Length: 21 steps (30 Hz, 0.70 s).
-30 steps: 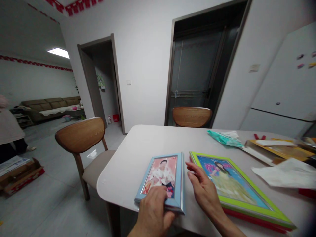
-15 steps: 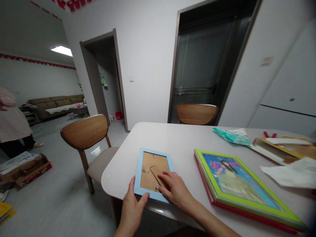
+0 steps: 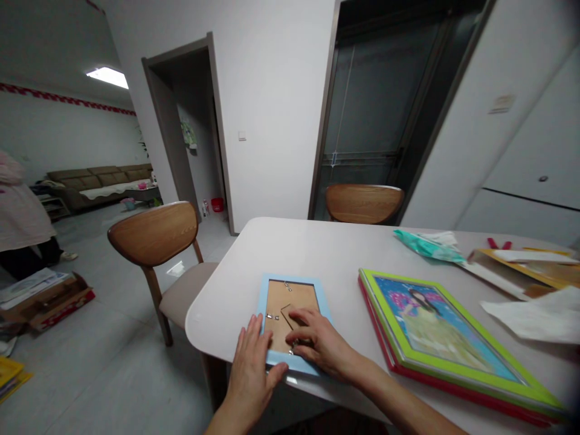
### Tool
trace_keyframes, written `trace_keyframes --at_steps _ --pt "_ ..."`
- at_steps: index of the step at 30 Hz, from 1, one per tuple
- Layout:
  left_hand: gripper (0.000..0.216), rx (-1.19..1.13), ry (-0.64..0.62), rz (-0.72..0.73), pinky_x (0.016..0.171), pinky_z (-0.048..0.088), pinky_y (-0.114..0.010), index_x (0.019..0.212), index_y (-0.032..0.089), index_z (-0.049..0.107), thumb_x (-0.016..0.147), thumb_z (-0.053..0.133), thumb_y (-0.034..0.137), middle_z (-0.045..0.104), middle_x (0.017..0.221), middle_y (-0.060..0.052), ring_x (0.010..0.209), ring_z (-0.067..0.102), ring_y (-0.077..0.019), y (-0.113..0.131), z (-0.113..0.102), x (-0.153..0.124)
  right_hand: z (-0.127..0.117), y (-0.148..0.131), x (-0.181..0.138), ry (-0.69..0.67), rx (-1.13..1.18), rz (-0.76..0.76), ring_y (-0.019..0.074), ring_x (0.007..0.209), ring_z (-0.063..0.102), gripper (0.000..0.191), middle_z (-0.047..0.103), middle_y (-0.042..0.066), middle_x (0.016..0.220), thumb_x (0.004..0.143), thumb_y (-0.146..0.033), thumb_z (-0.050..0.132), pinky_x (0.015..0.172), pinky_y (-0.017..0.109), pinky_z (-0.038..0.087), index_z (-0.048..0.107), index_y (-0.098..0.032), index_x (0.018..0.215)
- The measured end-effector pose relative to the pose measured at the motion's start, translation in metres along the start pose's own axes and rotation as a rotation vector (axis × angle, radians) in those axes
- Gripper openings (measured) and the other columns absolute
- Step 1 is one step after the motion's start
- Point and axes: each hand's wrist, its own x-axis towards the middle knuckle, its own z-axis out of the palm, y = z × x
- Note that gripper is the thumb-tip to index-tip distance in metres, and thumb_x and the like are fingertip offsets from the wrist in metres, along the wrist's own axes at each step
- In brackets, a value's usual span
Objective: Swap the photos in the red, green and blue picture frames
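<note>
Pale-blue moulding identifies the blue frame (image 3: 290, 280), which lies face down on the white table (image 3: 317, 241), close to the table's near-left corner.

1. The left hand (image 3: 254, 356) lies open and flat on the near-left corner of the blue frame, gripping nothing. Judged good practice: press straight down so the frame cannot slide toward the table edge just beside it.
2. The right hand (image 3: 319, 341) rests with bent fingers on the brown backing board (image 3: 290, 295), at the near-right part of the blue frame. Whether its fingertips pinch a metal tab (image 3: 272, 316) cannot be told.
3. Tabs of this kind probably respond best to one finger each, swung flat against the board; levering upward could bend them.

Holders and contents:
- The blue frame holds the backing board; what lies beneath is hidden.
- Right of the blue frame, a green frame (image 3: 446, 329) holds a picture of a figure in a dress and sits on a red frame (image 3: 375, 323).
- Far left of the blue frame, on the floor, a cardboard box (image 3: 49, 296) holds printed sheets.
</note>
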Motion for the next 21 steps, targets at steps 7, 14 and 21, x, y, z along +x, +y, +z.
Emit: trace_keyframes --at_steps 7,14,21 --pt "0.023 0.046 -0.039 0.091 0.095 0.027 -0.051 0.085 0.020 0.051 0.064 0.060 0.014 0.050 0.118 -0.011 0.114 0.040 -0.0246 0.008 0.001 0.001 0.007 -0.003 0.004 0.083 -0.007 0.049 0.0184 0.096 0.044 0.013 0.055 0.002 0.100 0.071 -0.023 0.053 0.082 0.032 0.034 0.065 -0.025 0.072" --pt "0.030 0.055 -0.043 0.105 0.095 0.028 -0.051 0.090 0.019 0.051 0.063 0.060 0.014 0.050 0.118 -0.012 0.113 0.041 -0.0255 0.007 0.001 0.002 0.016 -0.008 0.037 0.128 -0.090 0.152 0.0181 0.091 0.047 0.019 0.058 0.004 0.094 0.074 -0.028 0.049 0.081 0.030 0.033 0.064 -0.023 0.085" --pt "0.027 0.078 -0.057 0.059 0.097 0.027 -0.050 0.085 0.017 0.052 0.061 0.062 0.012 0.051 0.117 -0.013 0.113 0.040 -0.0256 0.009 0.003 0.002 0.031 -0.012 0.060 0.153 -0.193 0.215 0.0163 0.082 0.049 0.019 0.058 0.005 0.083 0.076 -0.027 0.045 0.074 0.026 0.034 0.063 -0.020 0.077"
